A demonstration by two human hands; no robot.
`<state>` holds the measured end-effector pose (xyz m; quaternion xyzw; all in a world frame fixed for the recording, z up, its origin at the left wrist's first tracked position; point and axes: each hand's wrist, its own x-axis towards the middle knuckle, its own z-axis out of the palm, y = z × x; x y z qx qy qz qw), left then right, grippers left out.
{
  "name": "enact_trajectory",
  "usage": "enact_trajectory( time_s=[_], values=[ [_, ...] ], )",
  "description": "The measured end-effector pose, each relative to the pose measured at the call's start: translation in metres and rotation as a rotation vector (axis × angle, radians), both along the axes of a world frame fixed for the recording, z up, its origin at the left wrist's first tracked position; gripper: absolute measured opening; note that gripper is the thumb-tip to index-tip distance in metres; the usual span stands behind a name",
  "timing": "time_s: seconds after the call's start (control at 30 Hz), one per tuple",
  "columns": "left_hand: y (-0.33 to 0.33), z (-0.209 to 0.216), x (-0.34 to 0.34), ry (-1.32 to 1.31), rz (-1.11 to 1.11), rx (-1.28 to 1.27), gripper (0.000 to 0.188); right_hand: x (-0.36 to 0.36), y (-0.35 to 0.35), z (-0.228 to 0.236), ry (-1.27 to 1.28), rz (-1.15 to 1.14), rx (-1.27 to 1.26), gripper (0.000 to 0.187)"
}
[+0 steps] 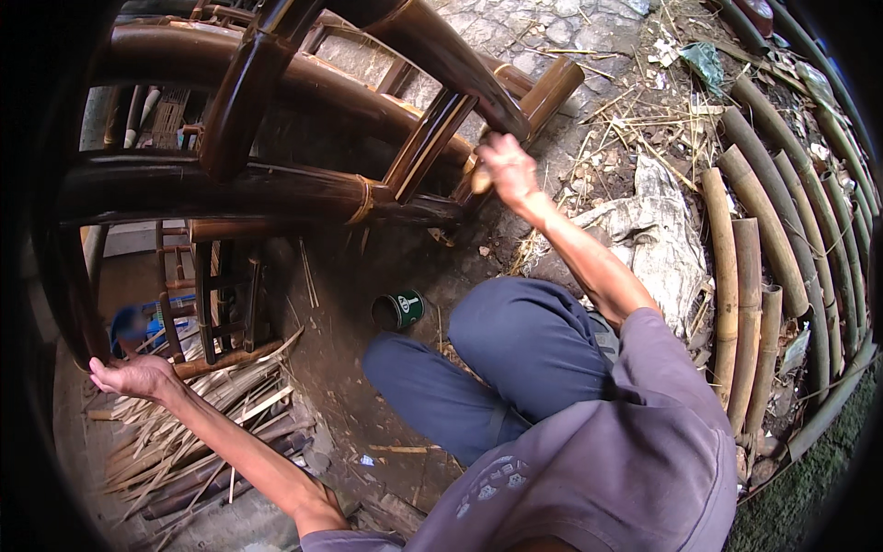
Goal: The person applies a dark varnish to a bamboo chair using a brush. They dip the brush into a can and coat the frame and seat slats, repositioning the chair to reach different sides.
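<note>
A large frame of glossy dark brown bamboo [276,189], chair-like in build, stands tilted in front of me, its joints bound with thin strips. At the left, my left hand [136,375] is palm up, its fingers closed around the lower end of a curved bamboo pole of that frame. My right hand [509,172] is closed beside the frame's right end, close to a thick pole's tip. From its fist juts a short tan piece with a rounded end [481,178]; its other end is hidden. Between frame and knees, a green can [397,311] lies on its side.
Split bamboo strips [212,414] lie heaped at lower left, near a small bamboo rack [221,299] and a blue object [156,317]. Cut bamboo poles [736,294] line the right side. A dirty whitish cloth [658,239] and straw cover the ground beside my right arm.
</note>
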<state>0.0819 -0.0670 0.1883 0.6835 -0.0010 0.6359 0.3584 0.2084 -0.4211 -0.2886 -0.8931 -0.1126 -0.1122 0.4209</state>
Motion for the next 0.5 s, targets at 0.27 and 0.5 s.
enact_trajectory(
  time_s=[0.27, 0.5],
  values=[
    [0.005, -0.002, -0.012, 0.064, -0.034, 0.029, 0.085, -0.011, -0.019, -0.019, -0.261, -0.169, -0.072, 0.029],
    [0.002, -0.010, -0.011, 0.095, -0.098, 0.037, 0.082, -0.060, 0.032, -0.046, -0.139, -0.208, 0.577, 0.029]
  ],
)
